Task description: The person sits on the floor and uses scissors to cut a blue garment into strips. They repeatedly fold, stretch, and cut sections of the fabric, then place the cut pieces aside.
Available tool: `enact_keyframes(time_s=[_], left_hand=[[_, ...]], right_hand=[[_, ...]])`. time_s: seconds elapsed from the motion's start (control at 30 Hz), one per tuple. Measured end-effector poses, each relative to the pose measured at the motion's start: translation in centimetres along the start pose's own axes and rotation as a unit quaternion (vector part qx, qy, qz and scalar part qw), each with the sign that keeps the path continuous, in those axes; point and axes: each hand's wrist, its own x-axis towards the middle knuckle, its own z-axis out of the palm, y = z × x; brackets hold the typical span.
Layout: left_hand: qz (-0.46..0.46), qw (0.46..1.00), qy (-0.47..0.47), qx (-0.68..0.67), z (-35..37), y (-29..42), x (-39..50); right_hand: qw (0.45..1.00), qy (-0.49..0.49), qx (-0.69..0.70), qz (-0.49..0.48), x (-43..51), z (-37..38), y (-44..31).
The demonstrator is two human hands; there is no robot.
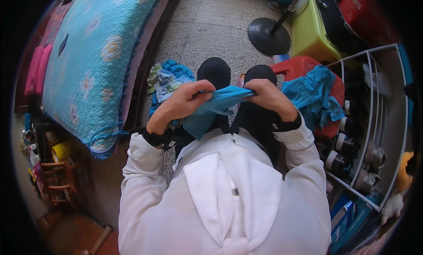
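A blue cloth [218, 104] is stretched above my lap between both hands. My left hand [185, 101] pinches its left end between thumb and fingers, and my right hand [269, 96] grips the opposite end. Part of the cloth hangs down toward my knees; whether it is a garment I cannot tell. To the right, a blue garment [309, 90] lies draped over a red plastic stool [335, 85]. On the floor beyond my left hand sits a crumpled pile of blue and patterned clothes [170, 78].
A bed with a turquoise quilted cover [89, 63] runs along the left. A white wire shoe rack [370, 123] with several shoes stands at the right. Ahead are a round black stand base [269, 37] and a yellow plastic bin [309, 33]. A wooden chair [57, 185] is at lower left.
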Motion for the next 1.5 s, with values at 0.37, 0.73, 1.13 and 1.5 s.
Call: enact_keyframes(time_s=[0.37, 0.73, 1.13, 1.5], left_hand=[[0.051, 0.968, 0.145, 0.197, -1.8, -5.4, 1.6], [0.010, 0.935, 0.233, 0.266, -2.8, -8.4, 3.0], [0.018, 0.941, 0.253, 0.226, -12.0, -2.8, 6.7], [0.199, 0.919, 0.271, 0.204, -12.5, 3.3, 12.7]], right_hand=[[0.834, 0.399, 0.378, -0.040, -4.3, -8.4, -8.0], [0.753, 0.606, 0.233, 0.108, -8.7, -13.4, -8.3], [0.707, 0.663, 0.204, 0.135, -12.0, -17.3, -8.9], [0.700, 0.700, -0.049, 0.133, -20.4, -22.8, -7.1]])
